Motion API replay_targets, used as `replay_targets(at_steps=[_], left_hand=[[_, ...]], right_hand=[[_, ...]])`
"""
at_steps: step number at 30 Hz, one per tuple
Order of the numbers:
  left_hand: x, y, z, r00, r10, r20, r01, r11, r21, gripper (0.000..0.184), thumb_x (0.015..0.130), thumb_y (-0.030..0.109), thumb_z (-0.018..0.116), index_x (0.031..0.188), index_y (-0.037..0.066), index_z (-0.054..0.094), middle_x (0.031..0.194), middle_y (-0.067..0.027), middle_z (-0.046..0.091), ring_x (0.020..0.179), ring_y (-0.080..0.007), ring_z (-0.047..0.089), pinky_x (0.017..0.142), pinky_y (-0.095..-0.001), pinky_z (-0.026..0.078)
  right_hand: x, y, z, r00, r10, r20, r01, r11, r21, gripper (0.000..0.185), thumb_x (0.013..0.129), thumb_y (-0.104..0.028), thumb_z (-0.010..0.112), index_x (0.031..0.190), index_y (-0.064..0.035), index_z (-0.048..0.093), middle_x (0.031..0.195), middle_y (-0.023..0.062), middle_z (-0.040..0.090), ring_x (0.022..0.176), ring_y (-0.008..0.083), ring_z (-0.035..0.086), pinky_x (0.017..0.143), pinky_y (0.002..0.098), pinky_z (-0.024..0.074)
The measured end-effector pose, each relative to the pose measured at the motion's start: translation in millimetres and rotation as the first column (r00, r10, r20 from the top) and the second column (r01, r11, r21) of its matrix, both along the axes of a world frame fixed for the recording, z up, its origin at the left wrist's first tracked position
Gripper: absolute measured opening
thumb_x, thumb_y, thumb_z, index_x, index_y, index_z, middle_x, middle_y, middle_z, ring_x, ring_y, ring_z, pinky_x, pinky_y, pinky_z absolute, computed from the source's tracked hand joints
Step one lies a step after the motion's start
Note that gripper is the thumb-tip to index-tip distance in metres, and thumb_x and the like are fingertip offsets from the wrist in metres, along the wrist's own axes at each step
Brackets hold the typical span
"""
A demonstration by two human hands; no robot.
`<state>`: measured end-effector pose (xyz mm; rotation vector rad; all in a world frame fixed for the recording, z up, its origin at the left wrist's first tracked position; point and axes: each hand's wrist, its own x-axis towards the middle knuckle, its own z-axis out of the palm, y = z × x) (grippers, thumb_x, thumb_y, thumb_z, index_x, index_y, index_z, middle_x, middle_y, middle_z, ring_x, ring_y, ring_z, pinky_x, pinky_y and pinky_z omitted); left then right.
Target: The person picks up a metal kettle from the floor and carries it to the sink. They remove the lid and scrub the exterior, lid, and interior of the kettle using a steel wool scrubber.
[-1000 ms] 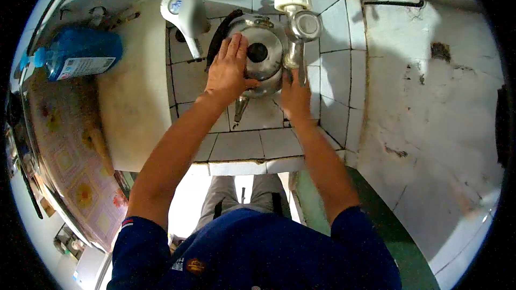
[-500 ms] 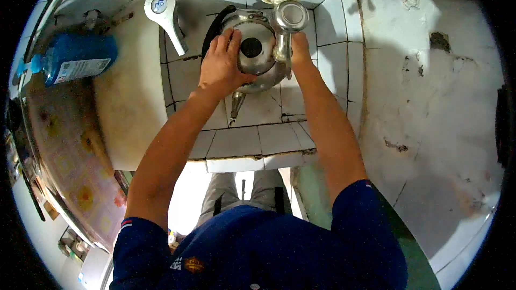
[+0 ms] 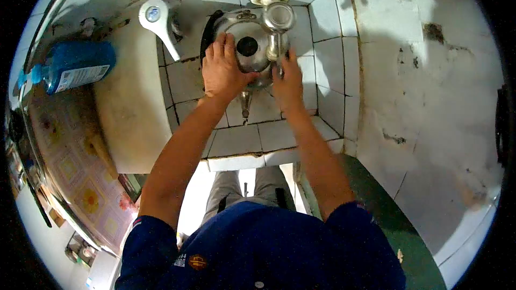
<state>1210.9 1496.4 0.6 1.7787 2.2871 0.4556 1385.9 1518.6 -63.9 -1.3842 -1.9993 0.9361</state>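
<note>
A shiny metal kettle (image 3: 257,63) with a round black lid knob (image 3: 248,46) sits in the tiled sink (image 3: 234,138). Its spout (image 3: 245,104) points toward me, and the black handle (image 3: 208,35) curves along its left side. My left hand (image 3: 221,75) grips the kettle's left and near side, thumb and fingers spread around the body. Against the right side is my right hand (image 3: 289,85), slightly blurred, its fingers curled in; whatever they hold is hidden. The metal tap (image 3: 279,17) hangs over the kettle, covering part of its right side.
Left of the sink, a blue liquid bottle (image 3: 86,62) lies on its side. A second tap with a white lever (image 3: 160,28) reaches over the sink's left edge. A flowered cloth (image 3: 80,174) covers the surface further left. White tiled wall (image 3: 414,91) stands to the right.
My right hand has come from behind the tap toward me, to the kettle's near right side. The kettle has turned a little, its spout swinging right. My left hand stays on it.
</note>
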Motion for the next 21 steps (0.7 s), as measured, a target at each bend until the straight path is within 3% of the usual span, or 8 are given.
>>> replay_targets(at_steps=[4,7,12,14,15,17,19,21], left_hand=[[3,4,4,1.0,0.026,0.005,-0.026,1.0,0.002,0.106,0.055,0.04,0.092,0.138,0.002,0.038,0.14,-0.0138,0.041,0.121,-0.0372,0.045,0.1,-0.041,0.045],[11,3,2,0.997,0.073,0.001,-0.073,0.997,-0.007,0.106,0.055,0.039,0.092,0.137,-0.001,0.038,0.138,-0.0157,0.041,0.119,-0.0379,0.046,0.099,-0.0417,0.046],[-4,-1,16,1.0,0.004,0.013,-0.003,0.994,-0.111,0.106,0.057,0.043,0.091,0.138,0.001,0.037,0.127,-0.0161,0.045,0.116,-0.0366,0.047,0.095,-0.0418,0.049],[-20,11,30,0.992,-0.093,-0.083,0.076,0.978,-0.192,0.105,0.058,0.043,0.091,0.14,0.004,0.037,0.125,-0.0158,0.045,0.116,-0.0366,0.048,0.095,-0.0427,0.049],[-29,20,30,0.966,-0.191,-0.174,0.142,0.954,-0.263,0.105,0.059,0.042,0.09,0.142,0.007,0.036,0.124,-0.0156,0.045,0.115,-0.0366,0.048,0.096,-0.0437,0.048],[-48,30,18,0.944,-0.238,-0.227,0.19,0.958,-0.215,0.108,0.059,0.043,0.09,0.146,0.011,0.034,0.131,-0.0159,0.044,0.121,-0.0379,0.046,0.1,-0.0448,0.046],[-63,36,0,0.948,-0.303,-0.101,0.291,0.95,-0.117,0.113,0.058,0.045,0.09,0.148,0.01,0.032,0.144,-0.0163,0.038,0.129,-0.039,0.042,0.105,-0.0448,0.043],[-62,35,-13,0.949,-0.286,-0.137,0.263,0.951,-0.163,0.113,0.057,0.046,0.091,0.147,0.008,0.033,0.154,-0.0158,0.03,0.132,-0.0404,0.04,0.107,-0.0438,0.042]], right_hand=[[-16,11,12,0.988,-0.152,-0.028,0.151,0.987,-0.046,0.042,0.091,-0.015,0.061,0.131,-0.0038,0.055,0.141,0.0318,0.043,0.13,0.0482,0.041,0.105,0.0503,0.0382],[-20,65,9,0.992,-0.084,-0.096,0.072,0.99,-0.118,0.045,0.092,-0.016,0.06,0.134,-0.0036,0.053,0.148,0.0317,0.034,0.132,0.0478,0.039,0.109,0.0496,0.0351],[-6,-18,17,0.995,-0.083,-0.059,0.063,0.957,-0.283,0.048,0.092,-0.018,0.061,0.138,-0.0049,0.051,0.151,0.0305,0.029,0.133,0.0495,0.037,0.11,0.0505,0.0347],[-8,-17,18,0.989,-0.014,0.146,0.018,1.0,-0.024,0.053,0.09,-0.016,0.063,0.14,-0.0059,0.049,0.153,0.029,0.026,0.133,0.0495,0.037,0.11,0.0499,0.0348],[-10,-3,23,0.989,-0.017,0.145,0.021,0.999,-0.027,0.053,0.09,-0.016,0.063,0.14,-0.0059,0.049,0.153,0.029,0.026,0.133,0.0495,0.037,0.11,0.0499,0.0348],[-16,24,21,0.999,-0.046,-0.023,0.04,0.973,-0.229,0.054,0.088,-0.012,0.065,0.139,-0.0041,0.049,0.152,0.0297,0.026,0.132,0.0497,0.038,0.109,0.0499,0.0362],[-23,28,11,0.96,-0.173,-0.22,0.07,0.909,-0.411,0.054,0.087,-0.009,0.066,0.138,-0.002,0.049,0.151,0.0304,0.027,0.131,0.0497,0.039,0.107,0.0504,0.0379],[-17,-13,27,0.993,0.045,0.112,-0.046,0.999,0.009,0.049,0.09,-0.012,0.061,0.137,-0.0014,0.049,0.149,0.0301,0.031,0.127,0.0493,0.042,0.106,0.0515,0.0396]])
